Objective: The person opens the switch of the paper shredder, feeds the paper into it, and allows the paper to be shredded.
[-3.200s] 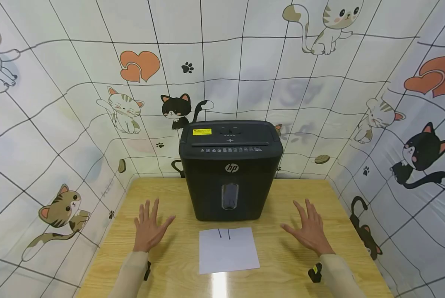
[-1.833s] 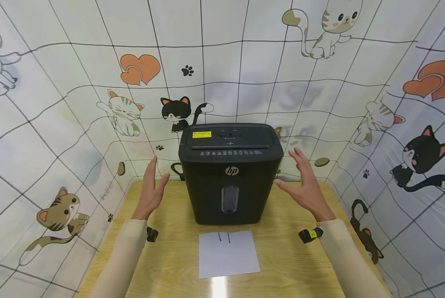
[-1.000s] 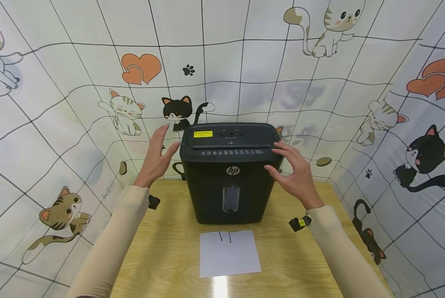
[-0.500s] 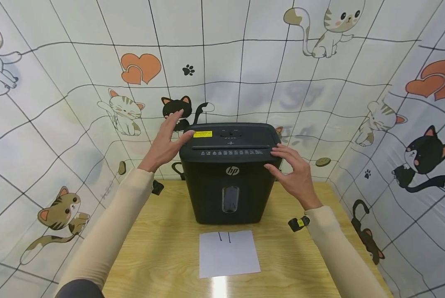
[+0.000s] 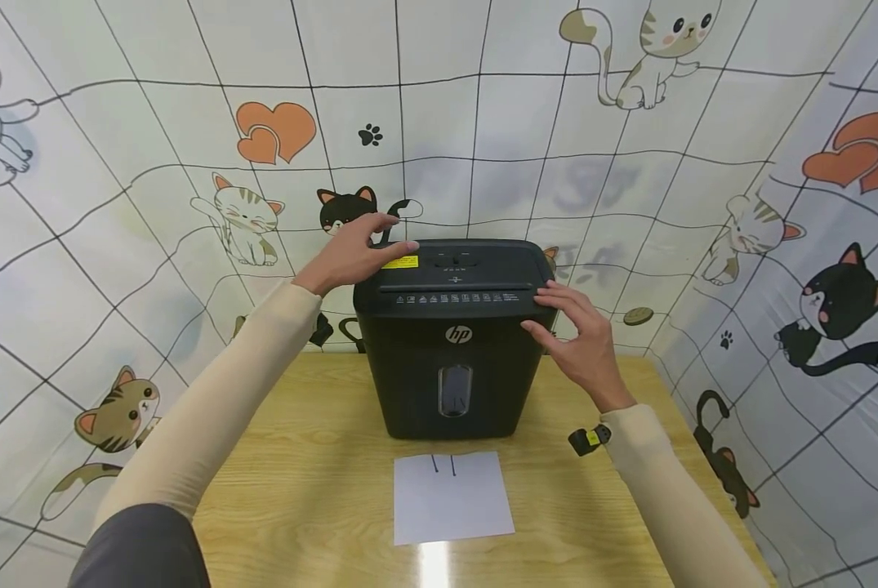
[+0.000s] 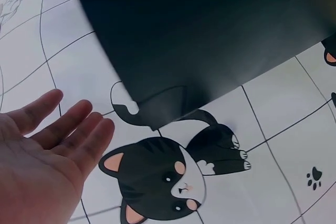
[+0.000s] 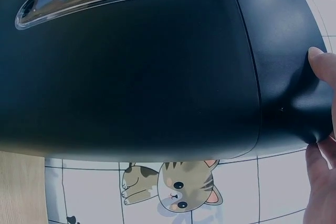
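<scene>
A black HP paper shredder (image 5: 409,367) stands upright at the back of the table. My left hand (image 5: 354,255) reaches over its top left corner, thumb across the yellow label (image 5: 403,262). In the left wrist view that hand's fingers (image 6: 79,121) are extended, apart from the dark shredder wall (image 6: 199,40). At the top right corner, my right hand (image 5: 589,347) holds the edge. The right wrist view shows its thumb (image 7: 324,66) on the front face and a finger (image 7: 316,163) against the side.
A white sheet of paper (image 5: 453,506) with two dark lines lies in front of the shredder on the wooden table (image 5: 321,490). Cat-print cloth walls (image 5: 439,122) close off the back and both sides.
Both hands have risen from beside the paper to the shredder's top. The left hand has then moved right over the top left corner; the right has stayed at its corner.
</scene>
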Tool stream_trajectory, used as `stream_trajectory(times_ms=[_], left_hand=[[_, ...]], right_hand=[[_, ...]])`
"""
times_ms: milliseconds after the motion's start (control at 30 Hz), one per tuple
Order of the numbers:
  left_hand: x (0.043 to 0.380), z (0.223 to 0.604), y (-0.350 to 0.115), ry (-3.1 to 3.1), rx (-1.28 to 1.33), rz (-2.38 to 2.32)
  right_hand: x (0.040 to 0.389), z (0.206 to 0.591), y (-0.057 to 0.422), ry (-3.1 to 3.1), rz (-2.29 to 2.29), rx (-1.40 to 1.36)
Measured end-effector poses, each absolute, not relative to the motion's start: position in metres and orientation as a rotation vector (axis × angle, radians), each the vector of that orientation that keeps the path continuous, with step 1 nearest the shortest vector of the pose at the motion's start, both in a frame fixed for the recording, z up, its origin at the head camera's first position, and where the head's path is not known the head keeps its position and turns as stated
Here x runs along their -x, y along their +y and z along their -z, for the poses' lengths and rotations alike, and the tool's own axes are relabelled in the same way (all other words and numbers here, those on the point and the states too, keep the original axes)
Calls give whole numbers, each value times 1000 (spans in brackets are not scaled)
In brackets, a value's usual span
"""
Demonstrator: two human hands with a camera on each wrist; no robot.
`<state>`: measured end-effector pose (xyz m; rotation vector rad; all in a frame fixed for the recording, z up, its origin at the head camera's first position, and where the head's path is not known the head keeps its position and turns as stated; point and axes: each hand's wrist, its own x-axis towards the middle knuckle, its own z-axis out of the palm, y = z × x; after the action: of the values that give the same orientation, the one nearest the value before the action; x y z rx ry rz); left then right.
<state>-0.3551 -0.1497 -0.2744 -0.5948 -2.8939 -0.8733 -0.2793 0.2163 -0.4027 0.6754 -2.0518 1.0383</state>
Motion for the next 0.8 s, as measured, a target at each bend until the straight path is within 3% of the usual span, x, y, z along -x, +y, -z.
stream_trajectory(times_ms=[800], left_hand=[[393, 232, -92, -3267, 698, 405]], right_hand=[[280, 405, 219, -2067, -1052, -670]])
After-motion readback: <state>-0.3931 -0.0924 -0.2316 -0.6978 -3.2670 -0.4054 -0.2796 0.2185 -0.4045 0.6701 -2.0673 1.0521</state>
